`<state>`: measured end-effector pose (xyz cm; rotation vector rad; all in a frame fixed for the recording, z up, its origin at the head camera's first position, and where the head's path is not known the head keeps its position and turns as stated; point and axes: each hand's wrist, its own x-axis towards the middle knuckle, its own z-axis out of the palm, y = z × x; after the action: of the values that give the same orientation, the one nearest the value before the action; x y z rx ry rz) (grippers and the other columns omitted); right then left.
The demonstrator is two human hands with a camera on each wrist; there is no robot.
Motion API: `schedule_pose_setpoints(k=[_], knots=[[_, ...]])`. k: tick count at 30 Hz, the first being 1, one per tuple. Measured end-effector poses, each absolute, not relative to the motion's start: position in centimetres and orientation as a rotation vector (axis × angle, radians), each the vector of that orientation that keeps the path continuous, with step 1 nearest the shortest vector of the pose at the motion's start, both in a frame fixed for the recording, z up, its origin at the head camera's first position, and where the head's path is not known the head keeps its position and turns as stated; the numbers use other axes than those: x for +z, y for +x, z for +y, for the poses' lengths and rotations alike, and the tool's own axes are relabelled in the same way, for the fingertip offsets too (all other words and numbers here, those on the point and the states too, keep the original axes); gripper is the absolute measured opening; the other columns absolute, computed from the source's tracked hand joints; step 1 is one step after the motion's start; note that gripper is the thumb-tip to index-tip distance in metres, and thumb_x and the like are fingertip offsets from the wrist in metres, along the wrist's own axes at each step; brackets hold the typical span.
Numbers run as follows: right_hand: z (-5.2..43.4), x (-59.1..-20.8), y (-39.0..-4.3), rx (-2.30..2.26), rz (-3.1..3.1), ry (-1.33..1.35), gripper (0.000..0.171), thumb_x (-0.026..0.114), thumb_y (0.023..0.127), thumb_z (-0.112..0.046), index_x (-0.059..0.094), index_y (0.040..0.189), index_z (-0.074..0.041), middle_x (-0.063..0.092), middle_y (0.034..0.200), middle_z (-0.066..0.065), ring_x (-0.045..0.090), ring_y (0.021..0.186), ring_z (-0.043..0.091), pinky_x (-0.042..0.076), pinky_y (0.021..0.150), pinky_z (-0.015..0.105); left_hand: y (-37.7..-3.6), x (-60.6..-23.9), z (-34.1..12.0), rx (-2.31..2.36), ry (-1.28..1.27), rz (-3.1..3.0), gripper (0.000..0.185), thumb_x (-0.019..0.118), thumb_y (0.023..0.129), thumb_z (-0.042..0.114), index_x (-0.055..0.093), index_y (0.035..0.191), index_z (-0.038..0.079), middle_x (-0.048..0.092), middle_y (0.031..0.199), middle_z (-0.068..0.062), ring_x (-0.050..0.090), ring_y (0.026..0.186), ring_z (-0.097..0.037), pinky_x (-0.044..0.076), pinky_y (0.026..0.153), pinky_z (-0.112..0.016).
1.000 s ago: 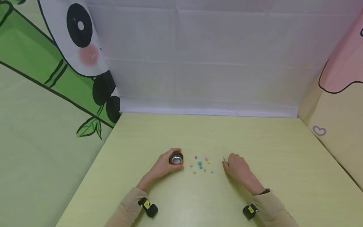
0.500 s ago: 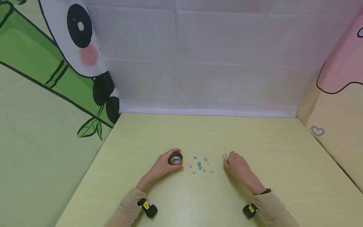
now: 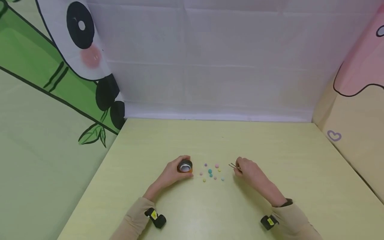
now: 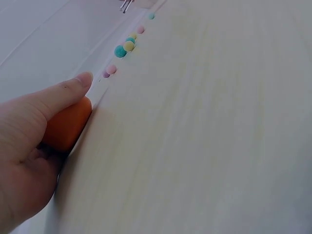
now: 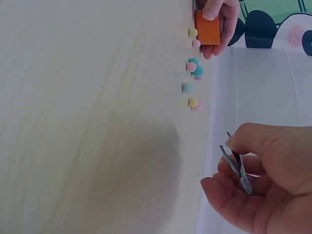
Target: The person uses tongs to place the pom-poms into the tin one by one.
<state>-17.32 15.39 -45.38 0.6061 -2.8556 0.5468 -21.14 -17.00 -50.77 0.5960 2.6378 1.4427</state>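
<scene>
Hands rest low on a pale yellow-green wooden bench (image 3: 270, 150), seen from above by the head camera. At about 8 o'clock of the scene's centre, the left hand (image 3: 171, 173) curls its fingers (image 4: 58, 92) around a small orange cylindrical container with a silvery metal inside (image 3: 185, 166), which stands upright on the bench with its mouth facing up. Just to the container's 3 o'clock lies a loose cluster of small pastel pompom balls (image 3: 211, 171), pink, teal, yellow and purple, spread on the bench surface and apart from both hands. At the cluster's 3 o'clock, the right hand (image 3: 247, 170) pinches a pair of thin metal tweezers (image 5: 236, 165) between thumb and fingers, the tips pointing toward the balls but not touching them. Beige sleeves (image 3: 288, 220) cover both forearms, each wearing a black wrist-mounted camera (image 3: 156, 218). Behind the bench hangs a white cloth backdrop (image 3: 216, 60); a cartoon panda with green bamboo (image 3: 75, 50) fills the panel at 10 o'clock.
</scene>
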Motion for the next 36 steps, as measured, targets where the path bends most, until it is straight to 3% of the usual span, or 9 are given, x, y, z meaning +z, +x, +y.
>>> schedule_pose_setpoints(k=[4,9,36], knots=[[15.4,-45.0,-16.6,0.522,-2.837,0.708,0.005,0.071,0.086,-0.003,0.068,0.089,-0.002,0.062,0.077,0.003,0.054,0.068,0.01,0.046,0.059,0.021,-21.1,-50.8,-17.0,1.444,0.604,2.641,0.072,0.085,0.078,0.027,0.052,0.14,0.01,0.061,0.137,-0.01,0.058,0.125,-0.028,0.046,0.104,-0.048],[15.3,-44.7,-15.8,0.566,-2.835,0.788,0.009,0.075,0.084,-0.003,0.074,0.092,-0.003,0.064,0.081,0.001,0.054,0.071,0.006,0.049,0.063,0.019,-21.2,-50.8,-16.9,1.445,0.604,2.635,0.071,0.085,0.079,0.027,0.052,0.139,0.01,0.061,0.136,-0.01,0.058,0.124,-0.028,0.046,0.103,-0.048],[14.7,-46.3,-16.1,0.56,-2.816,0.861,0.005,0.074,0.085,-0.003,0.076,0.089,-0.006,0.065,0.079,-0.001,0.055,0.07,0.006,0.047,0.063,0.02,-21.4,-51.0,-17.1,1.422,0.603,2.646,0.069,0.085,0.079,0.026,0.054,0.138,0.012,0.061,0.137,-0.008,0.057,0.126,-0.027,0.045,0.106,-0.047]])
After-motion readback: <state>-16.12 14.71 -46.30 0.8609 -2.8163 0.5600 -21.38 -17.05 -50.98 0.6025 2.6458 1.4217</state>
